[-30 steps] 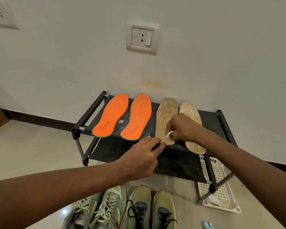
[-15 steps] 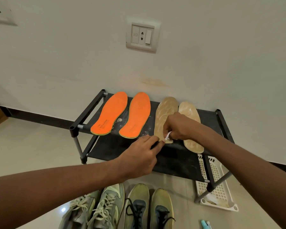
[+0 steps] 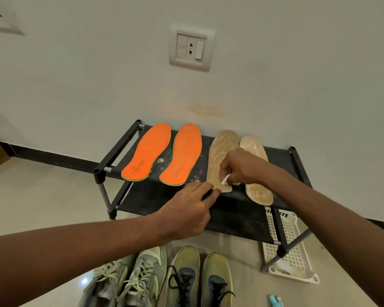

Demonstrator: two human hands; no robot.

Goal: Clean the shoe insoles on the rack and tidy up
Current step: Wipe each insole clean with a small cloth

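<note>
Your right hand pinches a white wipe on the tan insole lying on the rack; left hand pins its heel. Press firmly and wipe in long strokes.

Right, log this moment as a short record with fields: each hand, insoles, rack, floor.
left hand: fingertips hold down the heel edge of the left tan foam insole
right hand: pinches a small white wipe against that insole
other insoles: two flat orange insoles, second tan insole
rack: black metal-framed shoe rack, white specks on its shelf
floor: four greenish lace-up shoes, white plastic basket
</note>
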